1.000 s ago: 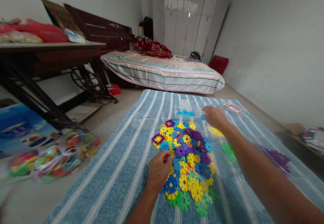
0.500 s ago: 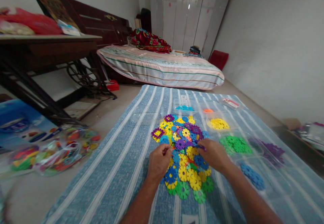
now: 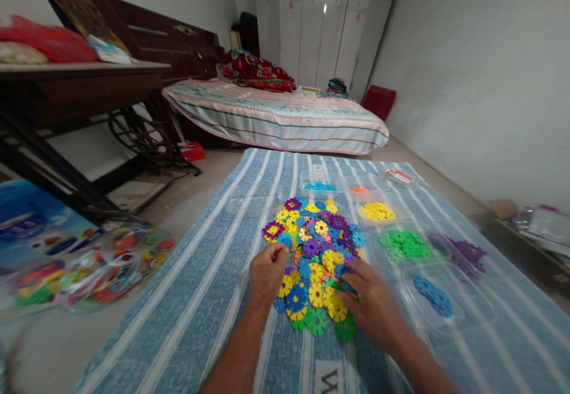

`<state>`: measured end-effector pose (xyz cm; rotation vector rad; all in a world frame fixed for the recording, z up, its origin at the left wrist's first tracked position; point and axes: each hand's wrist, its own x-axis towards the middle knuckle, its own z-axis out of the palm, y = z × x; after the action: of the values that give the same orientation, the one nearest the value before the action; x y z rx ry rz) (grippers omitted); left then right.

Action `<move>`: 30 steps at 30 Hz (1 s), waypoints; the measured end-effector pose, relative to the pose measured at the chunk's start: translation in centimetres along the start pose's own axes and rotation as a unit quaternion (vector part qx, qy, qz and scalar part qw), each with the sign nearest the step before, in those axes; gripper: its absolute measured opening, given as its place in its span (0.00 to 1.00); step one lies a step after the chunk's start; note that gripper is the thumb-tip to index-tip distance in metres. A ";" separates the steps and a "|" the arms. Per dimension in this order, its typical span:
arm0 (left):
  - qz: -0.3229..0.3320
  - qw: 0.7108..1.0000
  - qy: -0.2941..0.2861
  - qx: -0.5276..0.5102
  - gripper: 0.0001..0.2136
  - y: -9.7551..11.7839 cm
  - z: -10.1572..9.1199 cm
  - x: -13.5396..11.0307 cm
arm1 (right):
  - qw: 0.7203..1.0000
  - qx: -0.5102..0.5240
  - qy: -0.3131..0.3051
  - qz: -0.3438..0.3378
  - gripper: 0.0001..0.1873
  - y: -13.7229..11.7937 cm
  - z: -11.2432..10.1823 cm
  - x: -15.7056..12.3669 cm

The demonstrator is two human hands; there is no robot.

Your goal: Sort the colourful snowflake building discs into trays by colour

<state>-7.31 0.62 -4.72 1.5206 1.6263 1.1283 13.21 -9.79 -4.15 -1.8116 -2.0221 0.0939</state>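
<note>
A loose heap of toothed plastic snowflake discs (image 3: 316, 294) in yellow, blue, purple, green and orange lies on the striped cloth. At the heap's left edge is my left hand (image 3: 268, 270), its fingers pinched together; whatever they hold, if anything, is hidden. My right hand (image 3: 373, 299) reaches over the right side of the heap, fingers apart and touching blue and green discs there. Clear plastic trays on the right hold sorted pieces: yellow discs (image 3: 376, 211), green discs (image 3: 406, 244), blue discs (image 3: 433, 295) and purple pieces (image 3: 465, 256).
Farther back sit trays with light blue discs (image 3: 319, 186) and orange discs (image 3: 359, 190), plus a small red-and-white box (image 3: 399, 175). Bags of colourful pieces (image 3: 104, 275) lie on the floor at left, below a sewing-machine table (image 3: 84, 68). A bed (image 3: 285, 123) stands beyond.
My right hand has come down and toward me over the heap, its fingers spreading from a pinch. The left hand stays pinched at the heap's left edge. The view has shifted slightly.
</note>
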 end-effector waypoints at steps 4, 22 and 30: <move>-0.013 1.000 0.021 -0.018 0.12 -0.3 -0.2 0.4 | 1.000 -0.006 -0.027 -0.012 0.19 -1.2 0.6 -0.9; -0.010 1.000 0.001 0.003 0.12 -1.1 -0.2 0.5 | 0.989 0.145 -0.004 -0.017 0.06 -0.8 -1.0 0.8; 0.000 1.000 0.002 0.013 0.11 -0.9 -0.2 0.6 | 0.952 -0.049 0.300 0.041 0.14 7.0 -7.9 9.1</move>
<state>-7.95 1.26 -5.43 1.5353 1.6506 1.1148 21.92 -1.74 3.16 -1.7085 -1.5399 -0.4850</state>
